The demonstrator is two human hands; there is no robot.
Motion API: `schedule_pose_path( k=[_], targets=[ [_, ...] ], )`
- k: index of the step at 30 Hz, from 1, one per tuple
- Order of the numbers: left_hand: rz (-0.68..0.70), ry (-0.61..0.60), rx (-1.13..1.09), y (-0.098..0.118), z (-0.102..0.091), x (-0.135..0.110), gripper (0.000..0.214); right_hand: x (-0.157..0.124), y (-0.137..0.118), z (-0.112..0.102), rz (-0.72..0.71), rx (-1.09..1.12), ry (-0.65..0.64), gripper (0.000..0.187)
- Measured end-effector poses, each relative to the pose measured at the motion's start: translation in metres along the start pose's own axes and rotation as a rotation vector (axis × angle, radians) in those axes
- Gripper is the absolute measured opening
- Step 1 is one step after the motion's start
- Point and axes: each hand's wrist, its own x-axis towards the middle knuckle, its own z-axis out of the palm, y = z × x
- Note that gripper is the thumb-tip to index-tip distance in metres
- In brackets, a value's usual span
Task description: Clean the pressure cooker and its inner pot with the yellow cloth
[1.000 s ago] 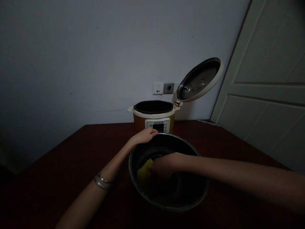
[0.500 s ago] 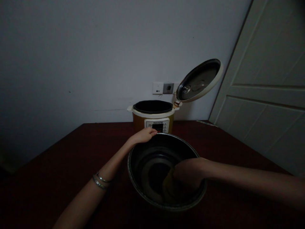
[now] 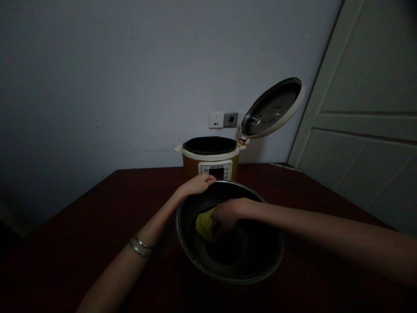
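Observation:
A dark metal inner pot stands on the dark red table in front of me. My left hand grips the pot's far left rim, fingers curled over the edge. Inside the pot, my right hand is closed on a yellow sponge pressed against the far left inner wall. Two bracelets circle my left wrist.
A yellow-and-white rice cooker stands behind the pot against the wall, its lid swung open up to the right and its cavity dark. A wall socket sits behind it. A white door fills the right side.
My right hand moved the sponge from the pot's left side round to the near right wall, then back up to the far left. The left hand stayed on the rim.

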Motion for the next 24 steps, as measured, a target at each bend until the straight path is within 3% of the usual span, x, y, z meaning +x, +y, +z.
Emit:
schedule_pose_path(
  k=[5,10,13,17,19,21,24],
  targets=[
    [-0.009,-0.006,-0.013,0.000,0.000,0.000,0.028,-0.018,0.032,0.007,0.108,-0.031,-0.181,0.039],
    [-0.008,-0.003,-0.022,0.002,-0.001,-0.001,0.028,-0.036,0.014,0.028,0.021,0.092,-0.312,0.036],
    [-0.015,-0.004,-0.034,0.003,-0.001,-0.002,0.029,-0.033,-0.011,0.030,-0.023,0.320,-0.202,0.040],
    [-0.022,0.001,-0.051,0.003,-0.001,-0.002,0.028,-0.022,-0.036,0.018,0.085,1.027,0.159,0.037],
    [-0.019,0.000,-0.051,0.002,0.000,-0.001,0.026,-0.023,-0.041,0.010,0.109,1.243,0.247,0.037],
    [-0.012,-0.002,-0.049,0.001,0.000,0.000,0.026,-0.033,-0.043,0.004,0.105,1.241,0.254,0.040],
    [-0.005,-0.016,-0.047,-0.001,0.000,0.001,0.027,-0.065,-0.040,-0.004,0.095,0.998,0.159,0.050]
  ],
)
